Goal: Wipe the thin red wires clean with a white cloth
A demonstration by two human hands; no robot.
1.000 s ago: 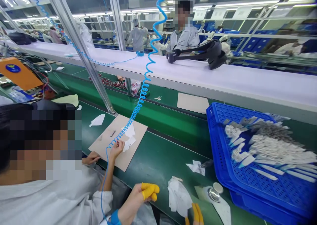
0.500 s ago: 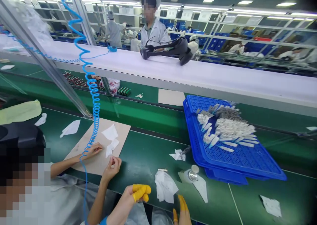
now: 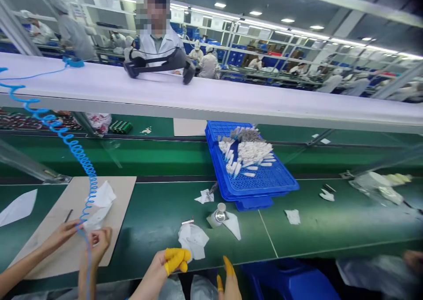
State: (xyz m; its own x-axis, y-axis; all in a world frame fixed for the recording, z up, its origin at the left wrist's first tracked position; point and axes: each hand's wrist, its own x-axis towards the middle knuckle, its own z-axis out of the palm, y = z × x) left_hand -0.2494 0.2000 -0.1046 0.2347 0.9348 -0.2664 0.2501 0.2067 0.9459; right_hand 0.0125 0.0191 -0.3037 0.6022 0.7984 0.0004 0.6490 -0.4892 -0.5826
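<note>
My left hand (image 3: 174,261) is at the table's front edge, its yellow-covered fingers curled together in a pinch. Anything between those fingertips is hidden. Just beyond it lies a crumpled, spotted white wipe (image 3: 194,240), with a small silver piece (image 3: 187,221) at its far side. Lower in the view, my right hand (image 3: 228,280) has yellow covers on its fingers, which are stretched out and apart with nothing seen in them. Farther in stands a small metal-topped container (image 3: 220,215) with a round lid, beside a folded white wipe (image 3: 233,226).
Stacked blue trays (image 3: 277,183) hold many white, grey-ended pieces (image 3: 254,152). On the left, a co-worker's hands (image 3: 95,242) handle white paper over a beige board (image 3: 124,194). A coiled blue hose (image 3: 77,152) hangs there. A black headset (image 3: 161,64) rests on the shelf.
My view has swung to the right, so the trays and headset sit farther left and more of the right side shows. Both my hands keep nearly the same pose.
</note>
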